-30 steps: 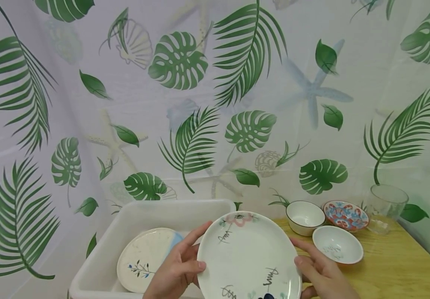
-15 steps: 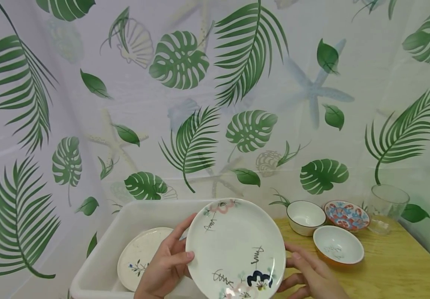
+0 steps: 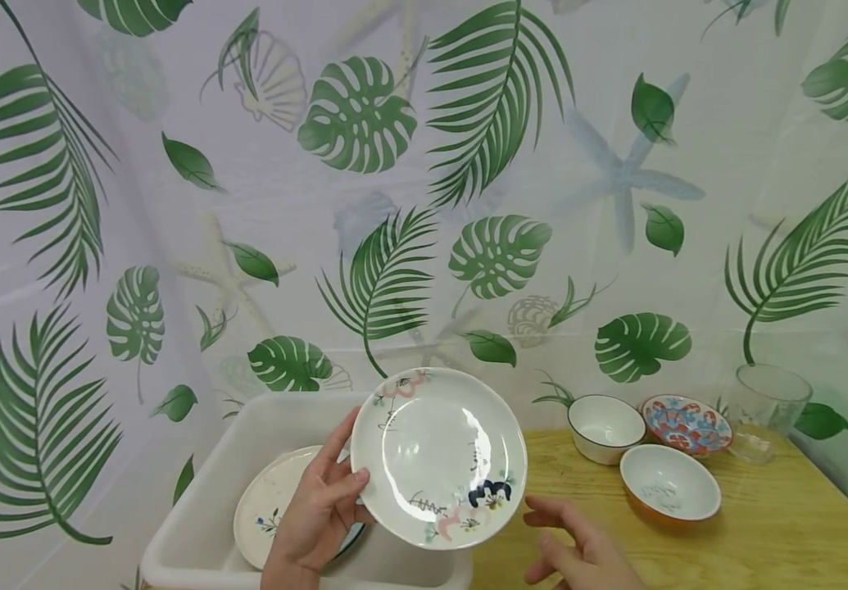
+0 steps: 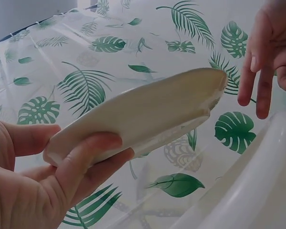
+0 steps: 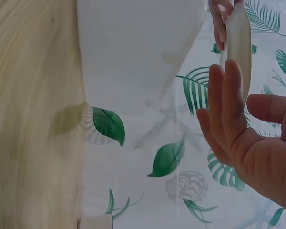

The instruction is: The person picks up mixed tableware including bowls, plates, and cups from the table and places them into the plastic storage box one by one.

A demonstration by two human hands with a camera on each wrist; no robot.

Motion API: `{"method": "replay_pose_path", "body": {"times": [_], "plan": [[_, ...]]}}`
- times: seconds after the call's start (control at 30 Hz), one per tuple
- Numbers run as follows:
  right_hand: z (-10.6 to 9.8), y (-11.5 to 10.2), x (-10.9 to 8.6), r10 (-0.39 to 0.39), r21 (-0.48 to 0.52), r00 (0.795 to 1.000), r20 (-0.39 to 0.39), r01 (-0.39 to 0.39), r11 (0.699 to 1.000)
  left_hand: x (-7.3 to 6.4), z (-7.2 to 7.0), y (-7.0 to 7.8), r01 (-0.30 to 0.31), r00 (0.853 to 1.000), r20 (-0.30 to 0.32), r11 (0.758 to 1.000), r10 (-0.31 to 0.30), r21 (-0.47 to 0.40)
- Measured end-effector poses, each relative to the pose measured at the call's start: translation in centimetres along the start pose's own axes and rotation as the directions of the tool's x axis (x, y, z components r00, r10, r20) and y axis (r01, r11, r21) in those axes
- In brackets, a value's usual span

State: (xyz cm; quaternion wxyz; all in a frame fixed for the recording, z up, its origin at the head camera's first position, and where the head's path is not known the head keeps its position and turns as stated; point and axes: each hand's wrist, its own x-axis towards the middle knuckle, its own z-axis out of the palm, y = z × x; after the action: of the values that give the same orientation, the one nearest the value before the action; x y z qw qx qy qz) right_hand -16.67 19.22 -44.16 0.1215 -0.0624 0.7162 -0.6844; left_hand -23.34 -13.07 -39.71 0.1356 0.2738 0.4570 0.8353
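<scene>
The left hand (image 3: 316, 508) pinches the edge of a round, glossy white plate painted with flowers (image 3: 427, 455); the right hand (image 3: 587, 547) (fingers loosely spread) hangs just beside it.

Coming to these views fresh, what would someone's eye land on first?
Probably the flowered white plate, held up by its edge in the left hand at the lower centre of the head view, with the right hand apart from it on the other side. Behind, green leaves printed on the pale sheet fill most of that view. Then the red-and-blue patterned bowl at the right, beside the clear glass.
</scene>
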Motion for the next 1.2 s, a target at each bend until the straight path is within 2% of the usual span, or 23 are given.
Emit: {"method": "replay_pose_path", "body": {"times": [0.2, 0.37, 0.53, 0.67, 0.93, 1.07, 1.2], "plan": [[1.6, 1.0, 1.1, 0.105, 0.022, 0.994, -0.020, -0.105, 0.994, -0.1, -0.7, 0.3, 0.005, 0.998, -0.064, 1.000, -0.007, -0.027], [3.0, 1.8, 1.7, 0.142, 0.051, 0.988, -0.061, -0.139, 0.989, 0.0, -1.4, 0.3, -0.008, 0.994, -0.110, 0.999, 0.005, -0.031], [3.9, 2.3, 2.1, 0.137, 0.062, 0.986, -0.095, -0.132, 0.989, 0.0, -2.1, 0.2, -0.049, 0.987, -0.153, 0.999, 0.046, -0.015], [4.4, 2.6, 2.3, 0.120, 0.086, 0.988, -0.096, -0.112, 0.990, -0.1, -2.6, 0.3, -0.075, 0.976, -0.205, 0.997, 0.071, -0.009], [5.1, 2.6, 2.5, 0.089, 0.080, 0.993, -0.074, -0.083, 0.993, -0.1, -3.1, 0.9, -0.122, 0.939, -0.330, 0.991, 0.099, -0.050], [5.6, 2.4, 2.7, 0.060, 0.110, 0.998, -0.035, -0.055, 0.992, -0.3, -3.5, 1.2, -0.157, 0.933, -0.340, 0.983, 0.116, -0.096], [6.0, 2.4, 2.8, 0.057, 0.173, 0.998, -0.035, -0.050, 0.984, -0.4, -3.9, 1.5, -0.177, 0.933, -0.340, 0.973, 0.119, -0.148]]}}
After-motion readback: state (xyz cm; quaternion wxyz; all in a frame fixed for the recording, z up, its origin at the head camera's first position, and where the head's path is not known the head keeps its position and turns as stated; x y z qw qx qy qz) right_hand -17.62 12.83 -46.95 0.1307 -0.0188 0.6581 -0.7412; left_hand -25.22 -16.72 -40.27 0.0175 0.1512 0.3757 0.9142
